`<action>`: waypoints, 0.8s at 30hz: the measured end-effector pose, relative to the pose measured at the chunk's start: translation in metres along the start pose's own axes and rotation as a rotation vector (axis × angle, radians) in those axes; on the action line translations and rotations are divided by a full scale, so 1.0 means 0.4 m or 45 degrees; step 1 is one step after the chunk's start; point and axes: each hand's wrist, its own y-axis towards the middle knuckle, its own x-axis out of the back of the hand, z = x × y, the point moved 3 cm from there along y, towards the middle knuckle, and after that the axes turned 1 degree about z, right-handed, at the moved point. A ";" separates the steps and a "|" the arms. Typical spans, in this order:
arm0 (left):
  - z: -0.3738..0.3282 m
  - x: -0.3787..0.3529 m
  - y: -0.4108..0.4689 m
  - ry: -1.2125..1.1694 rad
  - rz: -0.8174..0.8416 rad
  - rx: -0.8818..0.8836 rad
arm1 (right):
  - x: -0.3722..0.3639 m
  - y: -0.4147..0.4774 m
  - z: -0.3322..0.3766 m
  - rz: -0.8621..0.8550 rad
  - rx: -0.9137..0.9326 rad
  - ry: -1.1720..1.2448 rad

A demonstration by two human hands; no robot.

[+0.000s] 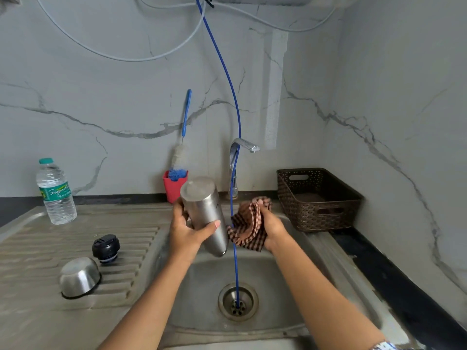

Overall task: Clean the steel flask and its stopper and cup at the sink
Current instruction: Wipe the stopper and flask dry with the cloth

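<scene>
My left hand (185, 231) grips the steel flask (206, 210) above the sink basin (275, 299), bottom up and mouth tilted down. Beside the flask my right hand (271, 227) holds a brown checked cloth (249, 224) bunched against the flask's side. On the ribbed drainboard (75, 248) to the left stands the black stopper (106, 248). In front of it the steel cup (79, 276) lies upside down.
A thin blue hose (235, 223) hangs from above into the drain (238, 300), passing between flask and cloth. Behind stand the tap (237, 157), a red holder (174, 186) with a bottle brush, a water bottle (56, 192) at left and a brown basket (318, 198) at right.
</scene>
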 end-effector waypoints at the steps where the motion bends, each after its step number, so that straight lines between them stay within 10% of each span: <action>1: -0.016 -0.001 0.002 -0.025 0.002 -0.023 | 0.015 0.012 -0.033 -0.045 -0.072 0.009; 9: -0.066 -0.017 0.007 -0.216 -0.037 -0.127 | -0.092 -0.049 -0.156 0.462 -0.451 0.327; 24: -0.058 0.008 0.012 -0.279 0.051 -0.056 | -0.060 -0.038 -0.094 0.462 -0.366 0.564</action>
